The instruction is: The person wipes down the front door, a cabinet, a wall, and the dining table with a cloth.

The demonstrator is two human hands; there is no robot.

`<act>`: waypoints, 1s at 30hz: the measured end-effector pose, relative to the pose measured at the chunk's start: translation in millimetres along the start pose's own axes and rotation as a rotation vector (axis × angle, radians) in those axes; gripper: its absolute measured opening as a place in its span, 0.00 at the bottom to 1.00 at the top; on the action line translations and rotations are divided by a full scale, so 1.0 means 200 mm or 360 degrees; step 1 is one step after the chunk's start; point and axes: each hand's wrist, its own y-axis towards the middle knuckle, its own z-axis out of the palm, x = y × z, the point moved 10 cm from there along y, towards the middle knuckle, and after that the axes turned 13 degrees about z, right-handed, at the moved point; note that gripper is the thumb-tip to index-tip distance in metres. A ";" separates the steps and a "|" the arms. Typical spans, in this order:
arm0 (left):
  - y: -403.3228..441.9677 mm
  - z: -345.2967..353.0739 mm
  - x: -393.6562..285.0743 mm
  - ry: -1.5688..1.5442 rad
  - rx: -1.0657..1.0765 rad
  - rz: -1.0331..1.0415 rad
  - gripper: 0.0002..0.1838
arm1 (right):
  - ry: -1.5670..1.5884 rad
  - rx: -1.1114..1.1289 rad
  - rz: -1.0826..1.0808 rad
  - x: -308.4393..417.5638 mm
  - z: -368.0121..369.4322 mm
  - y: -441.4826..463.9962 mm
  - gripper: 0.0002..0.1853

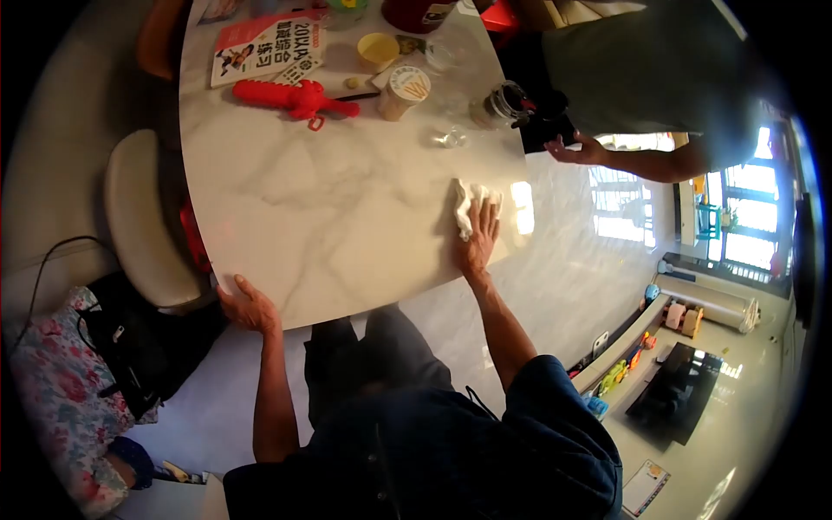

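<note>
My right hand presses a crumpled white cloth flat against the white marbled table, near its right end. The fingers lie over the cloth and cover part of it. My left hand holds the table's near left edge, with some of its fingers hidden by the rim. A small clear plastic piece lies beyond the cloth. Farther off are a lidded cup and a glass jar.
A red toy, a workbook and a yellow cup sit at the table's far side. Another person's hand is beyond the right edge. A pale chair stands at left, near a black bag.
</note>
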 end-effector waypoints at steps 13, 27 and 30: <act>0.42 0.19 -0.11 0.0356 0.0129 -0.0057 0.40 | 0.0249 0.0614 -0.0603 0.62 0.20 -0.42 0.42; 0.65 0.44 -0.04 0.0566 -0.0077 0.0042 0.40 | 0.0145 -0.0111 0.0249 -0.14 0.29 0.47 0.38; 0.69 0.43 -0.11 0.0541 0.0046 -0.0024 0.40 | 0.0181 -0.0161 0.0318 -0.06 0.30 0.44 0.35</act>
